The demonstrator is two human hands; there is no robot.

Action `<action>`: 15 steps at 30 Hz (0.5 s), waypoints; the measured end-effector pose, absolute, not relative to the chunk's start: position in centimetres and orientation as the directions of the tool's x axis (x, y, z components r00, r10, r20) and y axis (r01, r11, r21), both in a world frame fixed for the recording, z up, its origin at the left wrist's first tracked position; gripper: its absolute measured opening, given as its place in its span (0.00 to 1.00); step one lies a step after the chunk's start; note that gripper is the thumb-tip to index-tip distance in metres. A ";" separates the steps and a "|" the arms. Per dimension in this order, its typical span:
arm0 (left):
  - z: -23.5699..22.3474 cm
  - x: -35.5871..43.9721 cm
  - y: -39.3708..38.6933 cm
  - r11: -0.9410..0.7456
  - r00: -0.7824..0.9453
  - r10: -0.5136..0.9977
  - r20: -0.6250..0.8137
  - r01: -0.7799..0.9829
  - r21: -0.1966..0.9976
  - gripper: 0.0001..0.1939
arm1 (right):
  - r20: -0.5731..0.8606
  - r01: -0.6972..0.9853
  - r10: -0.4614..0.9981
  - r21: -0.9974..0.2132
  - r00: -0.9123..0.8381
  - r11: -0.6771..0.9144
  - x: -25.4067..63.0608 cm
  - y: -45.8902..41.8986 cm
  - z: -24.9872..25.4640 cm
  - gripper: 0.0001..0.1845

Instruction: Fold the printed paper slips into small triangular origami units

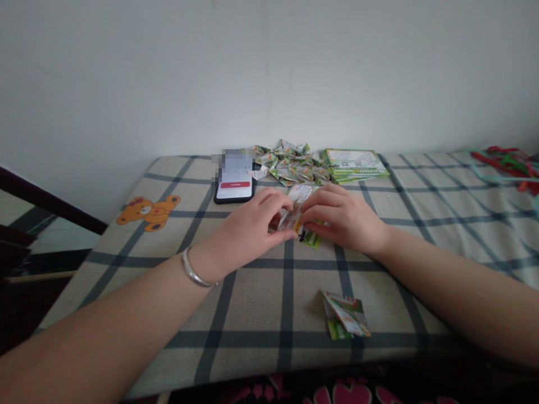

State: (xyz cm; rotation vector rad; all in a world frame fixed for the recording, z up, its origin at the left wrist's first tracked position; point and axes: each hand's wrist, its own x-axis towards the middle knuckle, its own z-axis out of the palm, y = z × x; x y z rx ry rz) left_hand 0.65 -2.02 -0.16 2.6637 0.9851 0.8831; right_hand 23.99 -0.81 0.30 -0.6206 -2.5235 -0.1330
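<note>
My left hand [261, 224] and my right hand [343, 217] meet over the middle of the table, both with fingers closed on a printed paper sheet [301, 193]. The sheet is partly folded, with green and yellow print, and my fingers hide much of it. A silver bangle [194, 270] circles my left wrist. Nearer to me lies a folded paper piece [346, 317] with a raised flap. Beyond my hands is a pile of folded paper pieces [295, 163] in the same green and white print. To its right rests a flat stack of printed sheets [356, 164].
A phone [234, 182] with its screen lit lies left of the pile. The checked tablecloth [244, 314] carries a bear picture [148, 213] at the left. Red and green items lie in a clear tray [501, 168] at the far right. A wall [269, 73] stands behind the table.
</note>
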 end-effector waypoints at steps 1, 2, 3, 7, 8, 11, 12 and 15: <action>-0.1 0.6 -2.0 -0.769 0.607 0.637 0.474 0.541 0.340 0.14 | 0.507 0.438 0.389 -0.024 -0.770 0.899 24.0 -0.8 0.3 0.07; -0.1 0.6 -2.0 -0.767 0.604 0.638 0.478 0.548 0.333 0.11 | 0.493 0.418 0.371 -0.016 -0.787 0.908 23.9 -0.8 0.3 0.08; -0.1 0.6 -2.0 -0.764 0.596 0.640 0.484 0.558 0.323 0.08 | 0.479 0.395 0.350 -0.007 -0.805 0.919 23.9 -0.8 0.4 0.09; 0.0 0.7 -1.9 -0.734 0.544 0.662 0.516 0.609 0.299 0.07 | 0.416 0.324 0.298 -0.008 -0.859 0.946 23.8 -0.9 0.5 0.13; -0.1 0.7 -1.9 -0.727 0.534 0.668 0.518 0.618 0.301 0.08 | 0.406 0.321 0.299 -0.014 -0.864 0.947 23.8 -0.9 0.5 0.14; -0.2 0.7 -1.7 -0.711 0.519 0.683 0.515 0.633 0.305 0.11 | 0.400 0.343 0.321 -0.019 -0.858 0.939 23.8 -0.9 0.5 0.13; -0.2 0.7 -1.7 -0.713 0.519 0.681 0.517 0.632 0.305 0.12 | 0.402 0.351 0.328 -0.019 -0.855 0.936 23.8 -0.9 0.5 0.12; -0.5 0.6 -1.5 -0.733 0.529 0.655 0.539 0.619 0.283 0.15 | 0.399 0.357 0.341 -0.036 -0.851 0.933 23.8 -1.0 0.5 0.11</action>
